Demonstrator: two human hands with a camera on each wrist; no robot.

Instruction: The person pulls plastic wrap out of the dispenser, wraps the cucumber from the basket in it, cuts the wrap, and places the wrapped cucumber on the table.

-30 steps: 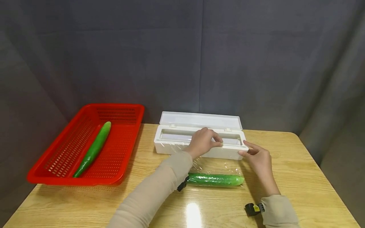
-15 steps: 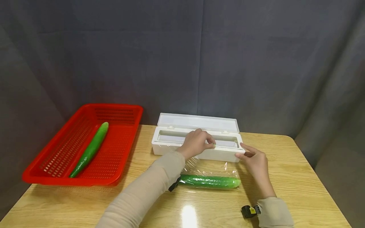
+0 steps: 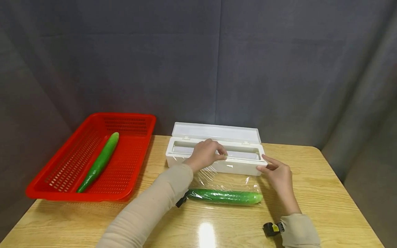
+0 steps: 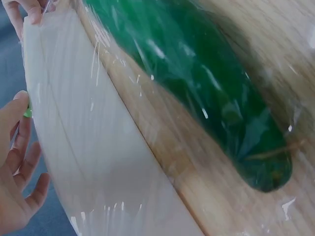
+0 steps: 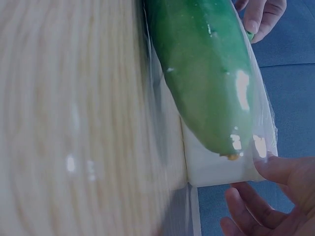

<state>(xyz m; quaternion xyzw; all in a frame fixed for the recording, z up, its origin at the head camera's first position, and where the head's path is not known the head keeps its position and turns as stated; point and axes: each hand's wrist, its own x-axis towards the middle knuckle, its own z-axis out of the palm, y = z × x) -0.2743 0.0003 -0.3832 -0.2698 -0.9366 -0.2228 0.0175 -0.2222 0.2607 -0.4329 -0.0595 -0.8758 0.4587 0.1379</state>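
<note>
A white cling film dispenser box (image 3: 238,167) stands at the back of the table, its lid (image 3: 217,132) swung up and a film roll (image 3: 242,155) inside. My left hand (image 3: 204,155) pinches a small green slide cutter (image 4: 28,111) at the box's front top edge. At the right end, my right hand (image 3: 279,174) holds the box's corner between thumb and fingers. Clear cling film (image 3: 229,181) stretches from the box down over a green cucumber (image 3: 229,196) lying in front. My left wrist hides the cucumber's left end in the head view.
A red plastic basket (image 3: 136,162) on the left holds another cucumber (image 3: 100,162). Bare wooden table (image 3: 235,227) lies in front of the film. A grey curtain (image 3: 263,75) hangs right behind the table's back edge.
My left hand has slid leftward along the box's front edge with the slide cutter. The right hand keeps its hold on the box's right end, and the cucumber stays in place.
</note>
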